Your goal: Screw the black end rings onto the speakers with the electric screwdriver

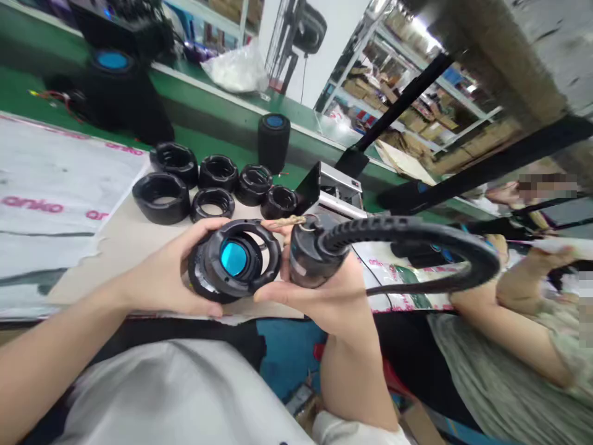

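My left hand (185,266) is closed around the left side of a black ring-shaped housing (273,256), tilted so its opening faces me. A bright blue disc (233,258) shows inside it. My right hand (315,303) is wrapped around a black corded tool, seemingly an electric screwdriver (315,256), seen from its cable end; its tip is hidden. The thumb of that hand reaches the housing's right edge. A thick black cable (417,228) loops from the tool to the right. Beyond my hands stand several similar black rings (162,196) on a beige sheet (115,253).
A silver metal box (340,188) stands behind my right hand. Black cylinders with blue tops, one upright (274,145), are on the green surface (222,133). At the back are a plastic bag (238,67) and a fan (306,28). A co-worker's arm (509,327) is at right.
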A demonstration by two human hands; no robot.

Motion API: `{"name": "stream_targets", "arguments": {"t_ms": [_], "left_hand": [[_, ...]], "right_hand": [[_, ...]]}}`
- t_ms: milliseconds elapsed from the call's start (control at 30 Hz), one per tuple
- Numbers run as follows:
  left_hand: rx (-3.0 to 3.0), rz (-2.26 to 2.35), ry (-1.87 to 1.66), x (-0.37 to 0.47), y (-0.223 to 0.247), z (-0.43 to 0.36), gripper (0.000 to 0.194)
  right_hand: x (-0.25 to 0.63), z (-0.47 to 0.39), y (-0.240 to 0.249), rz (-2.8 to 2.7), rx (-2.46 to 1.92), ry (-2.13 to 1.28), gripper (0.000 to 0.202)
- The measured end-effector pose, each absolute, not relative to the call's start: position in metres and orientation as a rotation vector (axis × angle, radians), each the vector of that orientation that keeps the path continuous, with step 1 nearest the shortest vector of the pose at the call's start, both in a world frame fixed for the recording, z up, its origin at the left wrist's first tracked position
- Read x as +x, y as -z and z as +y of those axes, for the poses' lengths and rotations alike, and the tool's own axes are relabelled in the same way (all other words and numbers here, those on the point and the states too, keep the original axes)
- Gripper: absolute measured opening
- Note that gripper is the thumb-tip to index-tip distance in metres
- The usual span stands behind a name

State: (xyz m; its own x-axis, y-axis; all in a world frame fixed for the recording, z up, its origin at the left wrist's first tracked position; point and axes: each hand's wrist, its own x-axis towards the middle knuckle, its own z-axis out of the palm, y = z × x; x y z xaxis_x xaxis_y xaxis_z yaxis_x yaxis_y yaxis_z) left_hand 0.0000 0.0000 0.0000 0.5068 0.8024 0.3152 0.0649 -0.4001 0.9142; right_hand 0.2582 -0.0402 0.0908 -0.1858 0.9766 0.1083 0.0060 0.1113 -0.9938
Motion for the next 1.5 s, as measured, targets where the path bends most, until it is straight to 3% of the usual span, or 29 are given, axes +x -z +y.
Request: {"name": "stream_targets", "arguments": {"t_ms": [233, 533, 900, 1000, 1200, 1333, 1500], "left_hand": [[1.849, 0.607, -1.013, 0.005, -0.004, 0.007, 0.111], [1.884, 0.604, -0.994, 0.005, -0.007, 0.006, 0.121], [1.848, 0.491, -1.032, 0.006, -0.006, 0.006, 0.131], [1.896, 0.502, -1.071, 0.005, -0.002, 0.005, 0.125], [1.988, 0.496, -1.134, 0.002, 0.005, 0.003, 0.085], [2.040, 0.603, -1.137, -0.003, 0.011, 0.003, 0.083], [2.026, 0.663, -1.129, -0.006, 0.013, 0.006, 0.085]], "right_hand": [[0.266, -0.032, -0.099, -1.772, -1.169, -1.116, 0.070], [0.266, -0.022, -0.108, -1.938, -1.137, -0.996, 0.066], [0.264, -0.022, -0.106, -1.974, -1.254, -1.152, 0.069], [0.262, -0.024, -0.105, -1.955, -1.288, -1.130, 0.067], [0.264, -0.029, -0.101, -1.779, -1.140, -1.246, 0.072], [0.268, -0.035, -0.108, -1.447, -1.124, -1.215, 0.064], [0.266, -0.038, -0.114, -1.535, -1.180, -1.094, 0.051]]}}
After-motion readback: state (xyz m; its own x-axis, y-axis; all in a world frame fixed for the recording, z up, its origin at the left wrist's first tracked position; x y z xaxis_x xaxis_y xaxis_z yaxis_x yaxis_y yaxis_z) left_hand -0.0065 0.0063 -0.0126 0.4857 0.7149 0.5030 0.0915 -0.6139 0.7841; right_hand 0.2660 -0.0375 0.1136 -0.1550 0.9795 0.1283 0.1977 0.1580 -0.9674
